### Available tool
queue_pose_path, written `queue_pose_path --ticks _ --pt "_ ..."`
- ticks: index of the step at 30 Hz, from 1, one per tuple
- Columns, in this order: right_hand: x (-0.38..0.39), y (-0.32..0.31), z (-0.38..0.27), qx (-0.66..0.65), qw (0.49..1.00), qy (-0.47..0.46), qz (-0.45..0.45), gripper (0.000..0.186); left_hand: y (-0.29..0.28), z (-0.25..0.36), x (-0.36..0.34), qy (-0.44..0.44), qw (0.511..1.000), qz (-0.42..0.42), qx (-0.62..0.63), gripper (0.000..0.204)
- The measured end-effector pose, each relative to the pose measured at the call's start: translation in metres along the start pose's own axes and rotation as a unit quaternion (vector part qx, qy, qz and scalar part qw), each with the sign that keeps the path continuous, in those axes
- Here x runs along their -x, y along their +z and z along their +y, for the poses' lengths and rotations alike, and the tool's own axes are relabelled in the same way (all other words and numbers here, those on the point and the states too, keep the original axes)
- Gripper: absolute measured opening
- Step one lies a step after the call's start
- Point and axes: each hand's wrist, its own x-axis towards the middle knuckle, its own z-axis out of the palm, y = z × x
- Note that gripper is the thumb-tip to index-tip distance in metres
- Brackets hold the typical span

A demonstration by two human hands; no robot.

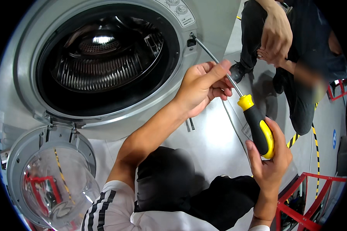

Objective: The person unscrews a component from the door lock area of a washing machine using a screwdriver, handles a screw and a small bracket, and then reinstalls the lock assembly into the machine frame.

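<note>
A long screwdriver (258,129) with a black and yellow handle slants across the view, its shaft running up and left to the washing machine front (210,25). Its tip meets a screw spot just above the small black door-latch slot (191,42), right of the drum opening. My right hand (272,163) wraps round the handle from below, thumb and fingers on either side. Partway along the shaft, my left hand (202,84) pinches it between thumb and fingers; some of those fingertips are hidden.
The round glass door (59,184) hangs open at lower left, below the drum (100,65). At upper right a person crouches, hands (275,36) together. A red metal frame (302,219) stands at lower right. A thin grey cable (235,129) runs down behind the screwdriver.
</note>
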Motion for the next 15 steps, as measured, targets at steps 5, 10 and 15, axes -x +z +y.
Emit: queue_pose_path --ticks 5,10,15 --pt "0.006 -0.004 -0.001 -0.119 0.981 0.142 -0.058 0.054 0.006 -0.004 0.004 0.019 0.999 0.037 -0.029 0.024" --pt "0.005 0.0 0.005 -0.015 0.999 0.027 -0.031 0.053 0.002 -0.009 0.001 -0.024 0.994 0.069 -0.083 0.027" --pt "0.017 -0.006 0.021 -0.121 0.966 0.173 -0.146 0.057 0.012 -0.005 0.008 0.001 0.997 0.069 -0.025 0.029"
